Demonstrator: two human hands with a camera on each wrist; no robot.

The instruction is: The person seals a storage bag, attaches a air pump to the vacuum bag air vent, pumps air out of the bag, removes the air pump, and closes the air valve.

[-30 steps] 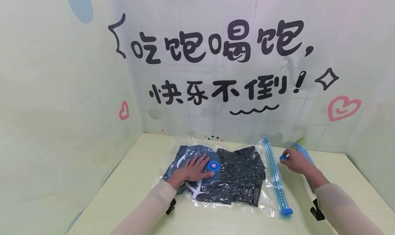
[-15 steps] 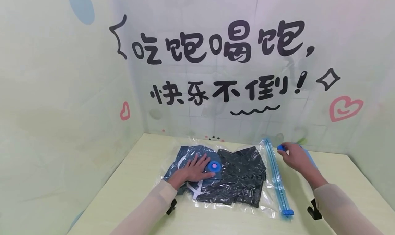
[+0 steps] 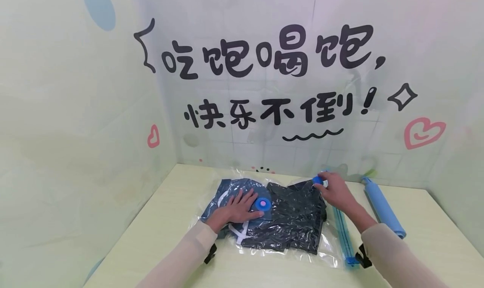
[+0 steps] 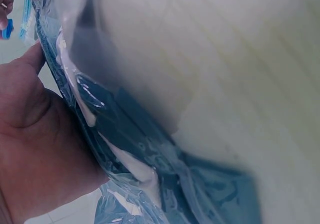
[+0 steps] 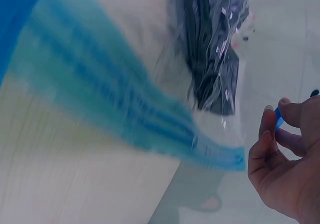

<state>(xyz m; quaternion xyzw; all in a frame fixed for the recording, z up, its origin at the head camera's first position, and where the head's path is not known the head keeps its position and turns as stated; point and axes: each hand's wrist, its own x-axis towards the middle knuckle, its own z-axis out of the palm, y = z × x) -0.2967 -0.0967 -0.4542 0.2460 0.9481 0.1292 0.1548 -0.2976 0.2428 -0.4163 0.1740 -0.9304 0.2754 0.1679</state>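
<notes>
A clear vacuum storage bag with dark folded clothes inside lies flat on the pale table. My left hand rests flat on it, fingers straight, beside the round blue valve with a pink centre. My right hand pinches a small blue clip at the far end of the bag's blue zip strip. In the right wrist view the fingertips hold the blue clip just past the strip's end. In the left wrist view my palm presses the bag.
A light blue hand pump lies on the table at the right, along the zip strip. Patterned walls with black lettering close the table at the back and both sides. A second blue clip sits at the strip's near end.
My right hand has carried the small blue clip leftward from beside the pump to the far end of the zip strip, uncovering the pump. The left hand has stayed on the bag.
</notes>
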